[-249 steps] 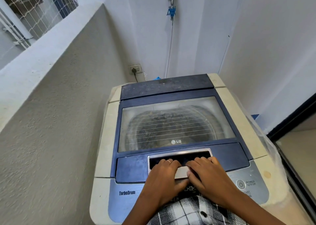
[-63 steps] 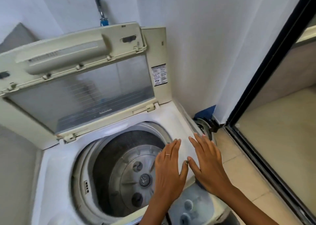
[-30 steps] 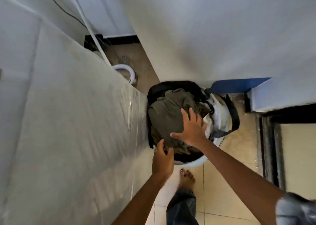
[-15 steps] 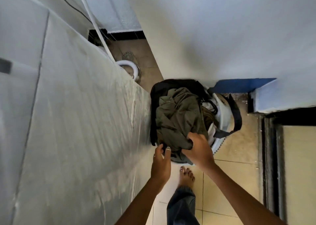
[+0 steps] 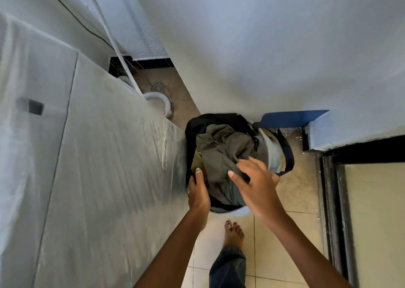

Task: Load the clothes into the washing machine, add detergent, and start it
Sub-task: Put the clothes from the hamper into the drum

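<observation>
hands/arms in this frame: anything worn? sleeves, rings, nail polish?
Both forearms are bare; no sleeves, watch or gloves in view. The left hand wears a thin ring, and its thumbnail has pale greenish polish. The right hand shows no ring and a light, plain-looking thumbnail.

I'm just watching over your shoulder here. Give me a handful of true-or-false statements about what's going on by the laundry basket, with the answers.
1. The right hand is gripping the olive-green garment. True.
2. The basket stands on top of the washing machine. False: it sits on the tiled floor, beside the machine's plastic-covered side.
3. The left hand is at the basket's near edge, beside the machine. True.
4. The person wears shoes. False: a bare foot with painted toenails shows below the basket.
5. The basket is empty. False: clothes fill it, the olive-green garment on top.
</observation>
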Demonstrator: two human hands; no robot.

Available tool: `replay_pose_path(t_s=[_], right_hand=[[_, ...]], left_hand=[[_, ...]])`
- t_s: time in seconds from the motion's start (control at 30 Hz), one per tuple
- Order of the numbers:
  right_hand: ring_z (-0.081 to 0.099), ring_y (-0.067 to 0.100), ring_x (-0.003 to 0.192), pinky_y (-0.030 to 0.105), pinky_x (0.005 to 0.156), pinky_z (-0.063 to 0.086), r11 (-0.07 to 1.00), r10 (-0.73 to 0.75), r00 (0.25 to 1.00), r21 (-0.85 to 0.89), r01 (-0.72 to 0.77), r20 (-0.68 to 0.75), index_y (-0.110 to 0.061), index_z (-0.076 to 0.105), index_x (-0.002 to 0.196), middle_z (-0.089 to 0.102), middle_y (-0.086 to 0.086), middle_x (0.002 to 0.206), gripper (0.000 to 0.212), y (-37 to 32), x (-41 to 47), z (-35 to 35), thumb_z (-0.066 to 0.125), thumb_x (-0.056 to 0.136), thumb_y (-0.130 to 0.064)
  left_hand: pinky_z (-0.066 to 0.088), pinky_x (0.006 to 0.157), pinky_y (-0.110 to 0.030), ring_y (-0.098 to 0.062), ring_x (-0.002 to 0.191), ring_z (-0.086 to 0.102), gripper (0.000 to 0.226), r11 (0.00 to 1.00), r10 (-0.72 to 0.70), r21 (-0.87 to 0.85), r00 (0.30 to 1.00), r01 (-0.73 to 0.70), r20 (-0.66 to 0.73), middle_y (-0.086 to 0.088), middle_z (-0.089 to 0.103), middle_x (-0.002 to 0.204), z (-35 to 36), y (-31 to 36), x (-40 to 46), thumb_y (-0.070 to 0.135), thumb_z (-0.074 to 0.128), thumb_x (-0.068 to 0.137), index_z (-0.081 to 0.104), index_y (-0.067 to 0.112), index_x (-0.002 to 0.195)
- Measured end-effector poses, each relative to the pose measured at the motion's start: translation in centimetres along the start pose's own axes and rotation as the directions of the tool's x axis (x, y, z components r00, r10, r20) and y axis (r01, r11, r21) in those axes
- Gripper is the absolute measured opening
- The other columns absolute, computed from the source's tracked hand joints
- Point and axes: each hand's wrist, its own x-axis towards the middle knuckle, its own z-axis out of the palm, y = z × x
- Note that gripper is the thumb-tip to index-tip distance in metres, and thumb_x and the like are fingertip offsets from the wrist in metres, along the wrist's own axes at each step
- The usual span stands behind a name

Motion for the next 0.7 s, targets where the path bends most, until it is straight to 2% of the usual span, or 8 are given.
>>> replay_pose_path(t_s=[0.13, 0.2, 0.27, 0.37, 0.43, 0.53, 0.63, 0.7], right_hand=[[0.047, 0.019, 0.127, 0.043, 0.104, 0.03, 0.994, 0.006, 1.0, 0.106, -0.003, -0.031, -0.008, 0.066, 0.101, 0.066, 0.0, 0.106, 0.02, -0.8, -0.3, 0.4, 0.055, 0.094, -0.023], [0.059, 0.012, 0.096, 0.031, 0.089, 0.045, 0.973, -0.055, 0.998, 0.222, 0.06, -0.027, -0.008, 0.061, 0.089, 0.064, 0.0, 0.087, 0.02, -1.2, -0.5, 0.4, 0.05, 0.096, -0.023], [0.055, 0.004, 0.076, 0.017, 0.073, 0.043, 0.904, -0.024, 0.997, 0.428, -0.012, 0.078, -0.011, 0.054, 0.083, 0.056, -0.004, 0.076, 0.02, -1.7, -0.6, 0.4, 0.046, 0.098, -0.021], [0.061, 0.01, 0.095, 0.022, 0.085, 0.047, 0.692, 0.062, 0.957, 0.679, -0.247, 0.285, -0.012, 0.059, 0.097, 0.065, 0.003, 0.097, 0.019, -1.9, -0.4, 0.6, 0.043, 0.1, -0.022], [0.061, 0.018, 0.101, 0.029, 0.09, 0.047, 0.669, 0.094, 0.947, 0.685, -0.288, 0.307, -0.01, 0.059, 0.102, 0.065, 0.008, 0.103, 0.021, -1.4, -0.1, 1.1, 0.043, 0.099, -0.023], [0.058, 0.017, 0.095, 0.03, 0.084, 0.047, 0.797, 0.155, 0.967, 0.554, -0.242, 0.2, -0.014, 0.054, 0.103, 0.06, 0.003, 0.098, 0.009, 0.1, 0.8, 1.6, 0.052, 0.095, -0.018], [0.054, 0.016, 0.1, 0.028, 0.085, 0.047, 0.837, 0.214, 0.964, 0.481, -0.263, 0.155, -0.024, 0.047, 0.115, 0.051, 0.001, 0.114, 0.035, 1.8, 2.5, 1.3, 0.065, 0.086, -0.017], [0.048, 0.02, 0.114, 0.038, 0.098, 0.044, 0.755, 0.292, 0.927, 0.538, -0.375, 0.236, -0.03, 0.046, 0.124, 0.043, 0.001, 0.131, 0.045, 2.5, 4.0, 0.9, 0.066, 0.085, -0.022]], left_hand=[[0.027, 0.113, -0.05, -0.025, 0.139, 0.032, 0.082, 0.996, -0.063, 0.064, 0.998, 0.063, -0.002, 0.001, 0.028, 0.155, 0.3, 5.7, -6.5, 0.08, 0.027, 0.082, 0.028, 0.031, 0.148], [0.032, 0.109, -0.046, -0.024, 0.133, 0.038, 0.071, 0.995, -0.086, 0.052, 0.995, 0.083, 0.051, 0.0, 0.038, 0.148, 0.3, 6.7, -7.4, 0.07, 0.024, 0.09, 0.035, 0.026, 0.145], [0.043, 0.094, -0.044, -0.024, 0.11, 0.054, 0.065, 0.987, -0.157, -0.012, 0.973, 0.162, 0.167, -0.003, 0.058, 0.12, 0.1, 7.3, -7.7, 0.071, 0.023, 0.09, 0.054, 0.023, 0.12], [0.048, 0.093, -0.05, -0.034, 0.108, 0.058, 0.067, 0.935, -0.26, -0.144, 0.903, 0.324, 0.342, -0.018, 0.062, 0.117, -0.2, 8.1, -7.4, 0.066, 0.037, 0.089, 0.06, 0.011, 0.12], [0.049, 0.088, -0.042, -0.031, 0.105, 0.059, 0.052, 0.947, -0.24, -0.135, 0.924, 0.29, 0.298, -0.021, 0.06, 0.124, 0.0, 8.4, -7.5, 0.045, 0.047, 0.095, 0.056, 0.005, 0.127], [0.052, 0.081, -0.039, -0.031, 0.096, 0.06, 0.04, 0.972, -0.208, -0.061, 0.955, 0.225, 0.213, -0.022, 0.06, 0.125, 0.5, 8.8, -7.5, 0.025, 0.051, 0.097, 0.056, -0.001, 0.127], [0.049, 0.081, -0.034, -0.028, 0.096, 0.06, 0.033, 0.987, -0.072, 0.154, 0.978, 0.041, 0.197, -0.015, 0.063, 0.12, 0.7, 9.7, -8.7, 0.023, 0.048, 0.099, 0.057, 0.007, 0.126], [0.049, 0.076, -0.027, -0.019, 0.09, 0.062, 0.022, 0.953, 0.049, 0.274, 0.959, -0.128, 0.279, -0.005, 0.068, 0.108, 0.2, 10.9, -10.3, 0.018, 0.048, 0.098, 0.062, 0.018, 0.114]])
